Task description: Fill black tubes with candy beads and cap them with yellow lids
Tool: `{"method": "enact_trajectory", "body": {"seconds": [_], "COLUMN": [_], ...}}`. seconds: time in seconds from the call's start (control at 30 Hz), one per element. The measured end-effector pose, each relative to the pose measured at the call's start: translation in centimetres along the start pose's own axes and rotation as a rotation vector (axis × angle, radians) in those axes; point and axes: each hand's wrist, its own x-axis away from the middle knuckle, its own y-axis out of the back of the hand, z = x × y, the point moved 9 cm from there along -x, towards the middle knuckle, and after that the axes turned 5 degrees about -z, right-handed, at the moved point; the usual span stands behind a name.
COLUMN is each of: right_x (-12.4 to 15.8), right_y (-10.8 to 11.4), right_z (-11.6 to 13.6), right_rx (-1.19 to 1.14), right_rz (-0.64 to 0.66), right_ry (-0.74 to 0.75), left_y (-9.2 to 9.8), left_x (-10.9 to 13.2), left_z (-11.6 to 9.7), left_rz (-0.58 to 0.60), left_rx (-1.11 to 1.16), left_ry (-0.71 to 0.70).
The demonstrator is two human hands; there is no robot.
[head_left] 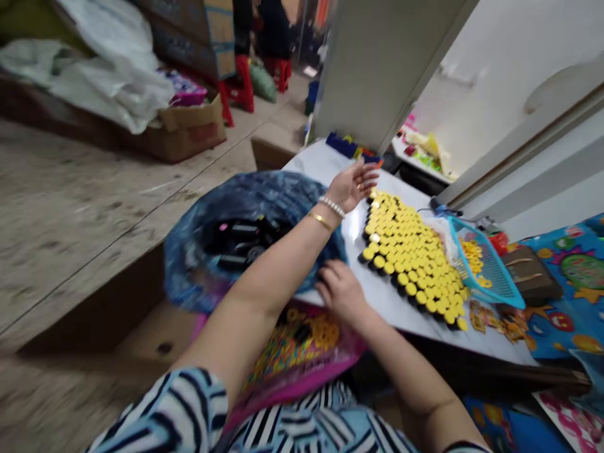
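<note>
Pink bag [287, 393] of yellow caps and colored pieces just below the right hand [340, 292]; fingers curled down against the white table [325, 160], any grip hidden. Upright yellow-capped bottles [410, 258] packed together just beyond that hand. Left hand [352, 187] open, fingers spread, empty, beside the bottles' far end. Blue bag [283, 195] of black tubes under the left forearm; blue mesh basket [491, 277] of yellow caps past the bottles.

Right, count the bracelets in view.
2: a pearl bracelet and a gold bangle, both on the left wrist. None shows on the right wrist.
</note>
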Motion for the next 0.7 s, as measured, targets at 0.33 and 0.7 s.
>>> {"method": "enact_trajectory", "body": {"seconds": [0.33,0.7], "right_x": [1.8,1.6], "right_y": [2.8,1.9], "right_z": [-1.8,-3.9], "right_rx": [0.037,0.185], "right_rz": [-0.219,-0.182], "right_ry": [-0.095,0.001], "left_y": [11.9,10.6], "left_x": [28.9,31.6], "left_z": [-1.3,14.7], "left_rz": [-0.162,0.014], "left_rx": [-0.887,-0.916], "left_ry": [-0.307,-0.113]}}
